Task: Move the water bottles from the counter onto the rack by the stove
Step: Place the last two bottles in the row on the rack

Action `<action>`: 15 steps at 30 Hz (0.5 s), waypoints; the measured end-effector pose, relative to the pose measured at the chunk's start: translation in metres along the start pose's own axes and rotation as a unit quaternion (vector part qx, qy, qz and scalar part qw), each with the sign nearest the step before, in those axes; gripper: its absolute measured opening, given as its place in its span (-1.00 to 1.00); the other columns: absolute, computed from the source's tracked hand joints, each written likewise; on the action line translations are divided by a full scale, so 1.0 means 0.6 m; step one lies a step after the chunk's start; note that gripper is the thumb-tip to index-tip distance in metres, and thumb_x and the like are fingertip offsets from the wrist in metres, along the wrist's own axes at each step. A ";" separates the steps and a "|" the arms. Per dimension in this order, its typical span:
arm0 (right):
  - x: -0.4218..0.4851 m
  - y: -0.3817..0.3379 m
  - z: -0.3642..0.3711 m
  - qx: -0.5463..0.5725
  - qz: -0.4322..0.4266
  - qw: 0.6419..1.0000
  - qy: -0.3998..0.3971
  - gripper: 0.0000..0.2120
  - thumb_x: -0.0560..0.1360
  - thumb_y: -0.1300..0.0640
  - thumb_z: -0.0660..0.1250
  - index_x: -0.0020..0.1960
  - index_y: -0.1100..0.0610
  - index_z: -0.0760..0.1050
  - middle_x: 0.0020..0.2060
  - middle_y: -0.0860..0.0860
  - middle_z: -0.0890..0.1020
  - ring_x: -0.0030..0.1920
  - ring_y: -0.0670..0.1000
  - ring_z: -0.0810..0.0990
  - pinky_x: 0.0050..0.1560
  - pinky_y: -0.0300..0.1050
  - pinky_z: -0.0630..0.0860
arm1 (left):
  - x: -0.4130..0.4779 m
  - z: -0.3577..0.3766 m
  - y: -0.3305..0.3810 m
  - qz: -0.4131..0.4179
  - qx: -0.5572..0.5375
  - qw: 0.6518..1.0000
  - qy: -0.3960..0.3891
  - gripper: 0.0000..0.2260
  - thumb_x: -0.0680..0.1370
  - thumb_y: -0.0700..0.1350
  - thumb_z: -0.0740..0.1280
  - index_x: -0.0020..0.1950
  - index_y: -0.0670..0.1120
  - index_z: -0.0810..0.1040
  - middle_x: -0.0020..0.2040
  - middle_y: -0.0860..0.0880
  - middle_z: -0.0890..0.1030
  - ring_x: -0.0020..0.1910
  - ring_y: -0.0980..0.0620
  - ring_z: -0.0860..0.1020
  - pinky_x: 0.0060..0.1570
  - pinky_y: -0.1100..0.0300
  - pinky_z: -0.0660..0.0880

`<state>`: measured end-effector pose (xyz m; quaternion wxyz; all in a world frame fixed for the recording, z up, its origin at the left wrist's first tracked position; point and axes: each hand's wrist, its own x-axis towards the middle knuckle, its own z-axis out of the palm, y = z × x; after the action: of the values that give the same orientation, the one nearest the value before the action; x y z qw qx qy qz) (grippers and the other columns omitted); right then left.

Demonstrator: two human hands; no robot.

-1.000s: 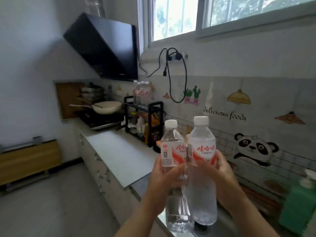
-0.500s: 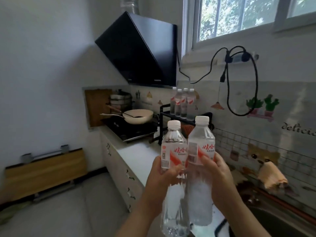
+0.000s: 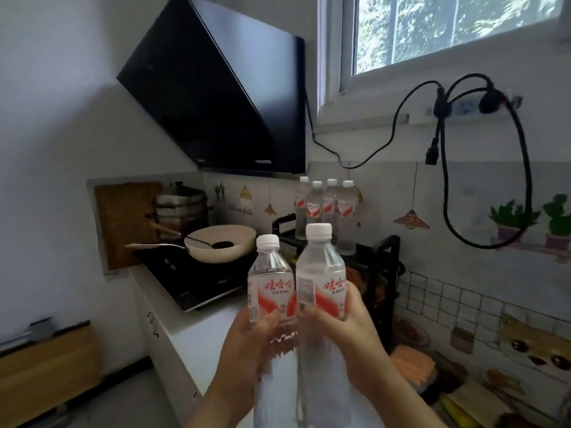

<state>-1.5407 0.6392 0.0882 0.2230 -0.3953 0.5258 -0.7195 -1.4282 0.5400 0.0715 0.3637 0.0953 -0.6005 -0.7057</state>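
I hold two clear water bottles with white caps and red-and-white labels upright, side by side, in front of me. My left hand grips the left bottle below its label. My right hand grips the taller-looking right bottle. Just beyond them stands the black rack beside the stove, with several matching bottles standing in a row on its top shelf. The held bottles hide part of the rack's front.
A black cooktop carries a cream pan left of the rack, under a black range hood. The white counter runs toward me. A black cable loops down the wall at right.
The view has closed in on the stove and rack, which now look larger and nearer. Both hands keep holding the two bottles together in front of me.
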 end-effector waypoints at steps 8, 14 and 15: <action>0.208 0.020 -0.016 -0.057 -0.053 0.993 0.089 -0.51 0.20 0.06 0.49 0.10 -0.01 0.48 -0.06 -0.01 0.68 -0.06 -0.06 0.69 -0.18 -0.22 0.61 | 0.246 -0.038 -0.021 0.026 -0.030 0.998 -0.049 -0.74 0.46 -0.10 0.33 0.09 -0.16 0.60 0.05 -0.24 0.66 0.05 -0.22 0.63 0.01 -0.05 0.60; 0.325 0.030 -0.038 -0.146 -0.069 0.968 0.191 -0.55 0.23 0.01 0.48 0.10 0.00 0.51 -0.07 -0.03 0.69 -0.07 -0.05 0.68 -0.19 -0.21 0.59 | 0.419 -0.071 -0.057 0.033 -0.041 0.988 -0.144 -0.68 0.49 -0.07 0.31 0.14 -0.26 0.50 0.06 -0.32 0.61 0.04 -0.26 0.62 0.04 -0.13 0.58; 0.342 0.032 -0.039 -0.165 -0.074 0.959 0.216 -0.56 0.22 0.00 0.48 0.08 -0.01 0.52 -0.08 -0.04 0.68 -0.09 -0.06 0.67 -0.20 -0.23 0.57 | 0.450 -0.077 -0.065 0.038 -0.048 0.985 -0.159 -0.64 0.47 -0.06 0.32 0.13 -0.30 0.48 0.06 -0.34 0.60 0.05 -0.28 0.61 0.04 -0.10 0.58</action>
<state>-1.6819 0.4953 0.1358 -0.0184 -0.2995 0.6416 -0.7059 -1.6109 0.3350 0.1052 0.2943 -0.0590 -0.6192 -0.7256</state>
